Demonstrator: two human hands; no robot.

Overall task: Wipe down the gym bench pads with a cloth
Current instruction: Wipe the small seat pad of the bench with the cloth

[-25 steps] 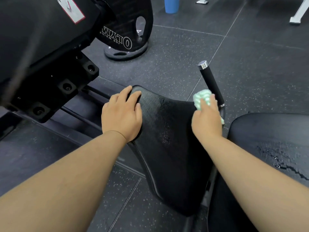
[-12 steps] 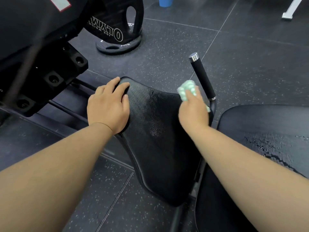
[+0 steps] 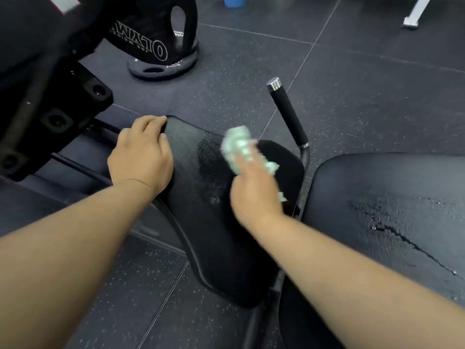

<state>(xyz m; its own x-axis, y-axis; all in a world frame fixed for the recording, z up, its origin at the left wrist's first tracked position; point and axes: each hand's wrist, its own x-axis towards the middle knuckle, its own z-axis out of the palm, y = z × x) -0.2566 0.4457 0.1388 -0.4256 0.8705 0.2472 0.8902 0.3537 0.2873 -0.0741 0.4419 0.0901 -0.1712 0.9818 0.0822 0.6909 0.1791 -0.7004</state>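
A black seat pad (image 3: 216, 238) runs from the centre down toward me, with a damp patch near its far end. My left hand (image 3: 141, 154) rests on the pad's far left corner, fingers curled over the edge. My right hand (image 3: 254, 190) grips a crumpled green-and-white cloth (image 3: 239, 144) and presses it on the pad's far right part, beside the damp patch; the hand is motion-blurred. A second, larger black pad (image 3: 392, 197) lies to the right, with wet streaks and droplets on its surface.
A black foam-grip handle (image 3: 286, 112) with a chrome cap rises just right of the seat pad. A black machine frame (image 3: 50, 102) fills the upper left. Weight plates (image 3: 161, 46) lean on the rubber floor behind. A blue cylinder (image 3: 234, 1) stands at the top.
My right hand has swept the cloth leftward from the handle side onto the pad's surface. My left hand has stayed on the far left corner. The view has shifted slightly.
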